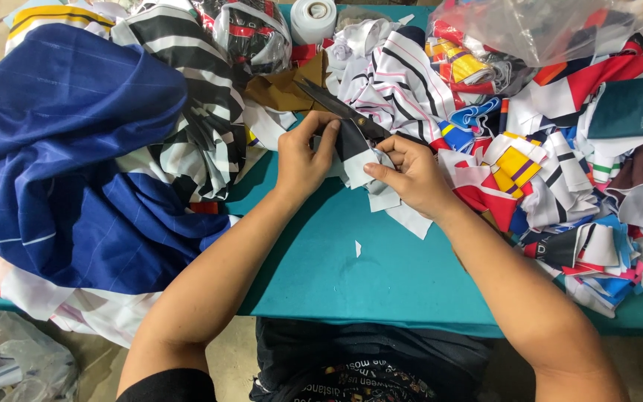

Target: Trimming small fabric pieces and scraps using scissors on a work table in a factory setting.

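My left hand pinches a small black-and-white fabric piece from its left side. My right hand grips dark scissors, whose blades point up and left over the same piece, and its thumb rests on the fabric's white lower edge. Both hands meet above the teal table, near its middle. White offcuts lie just under my right hand.
A big blue cloth and striped black-and-white fabric are heaped on the left. Many coloured fabric scraps pile up on the right. A white tape roll and clear plastic bags sit at the back.
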